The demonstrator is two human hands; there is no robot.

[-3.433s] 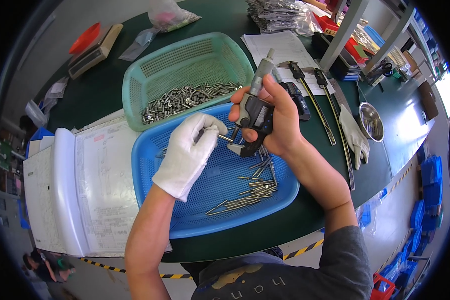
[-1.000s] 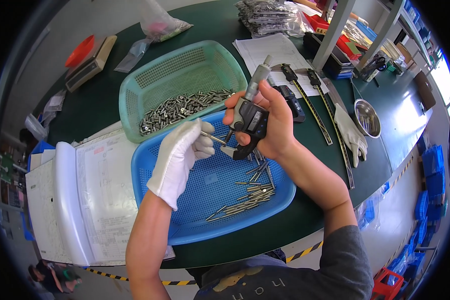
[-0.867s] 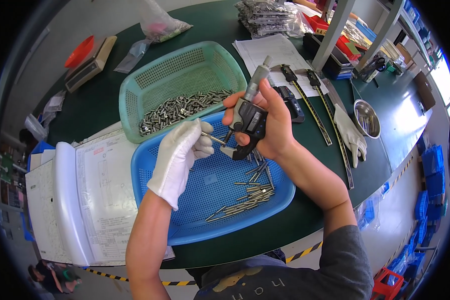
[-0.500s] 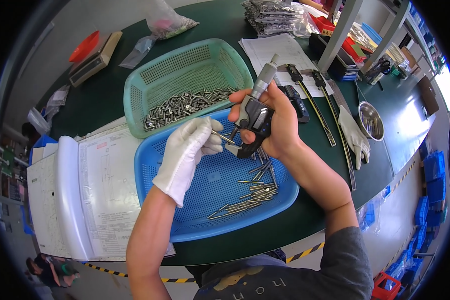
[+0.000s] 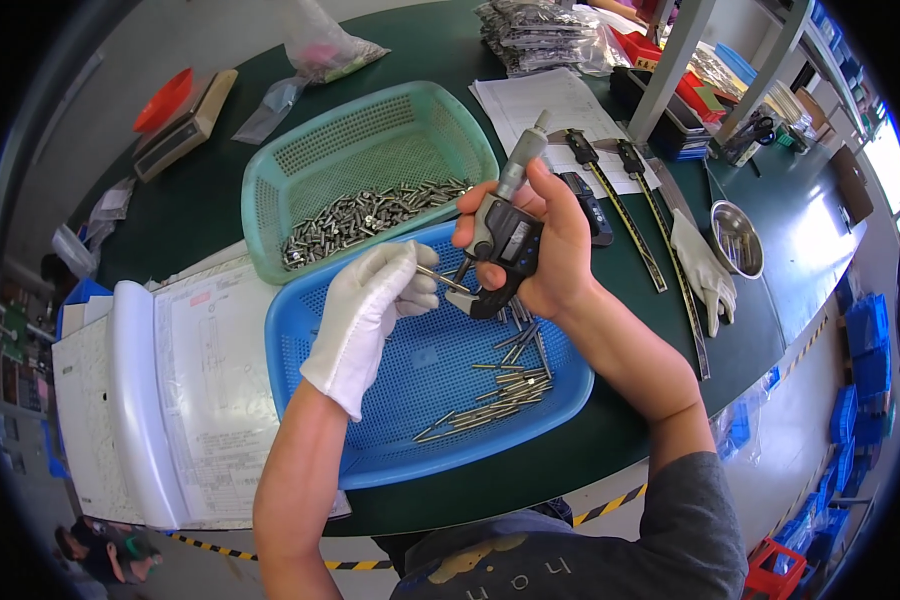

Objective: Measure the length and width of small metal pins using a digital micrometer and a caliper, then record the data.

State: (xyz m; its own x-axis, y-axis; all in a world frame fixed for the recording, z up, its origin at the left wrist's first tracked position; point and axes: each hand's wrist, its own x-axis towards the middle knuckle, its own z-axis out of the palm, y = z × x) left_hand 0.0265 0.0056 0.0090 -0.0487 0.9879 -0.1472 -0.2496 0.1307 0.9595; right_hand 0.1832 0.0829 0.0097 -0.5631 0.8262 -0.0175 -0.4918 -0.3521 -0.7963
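In a white glove, my left hand (image 5: 370,305) pinches a thin metal pin (image 5: 446,281). The pin's free end reaches the jaws of a digital micrometer (image 5: 508,240); whether they touch it I cannot tell. My bare right hand (image 5: 560,240) is wrapped round the micrometer's body, its silver thimble pointing up and away. Both hands are over a blue perforated basket (image 5: 430,470), where several pins (image 5: 500,405) lie toward the right side. Behind it stands a green basket (image 5: 370,125) with a heap of short metal pins (image 5: 370,215).
Two calipers (image 5: 610,190) and a white glove (image 5: 703,270) lie to the right, beside a steel bowl (image 5: 738,238) of pins. A drawing in a clear sleeve (image 5: 215,400) lies left. A scale (image 5: 185,125) stands far left, and metal shelf posts (image 5: 675,70) rise at the back right.
Both hands keep their hold, with the pin still at the micrometer's jaws. The whole view has shifted slightly; the baskets stand as before.
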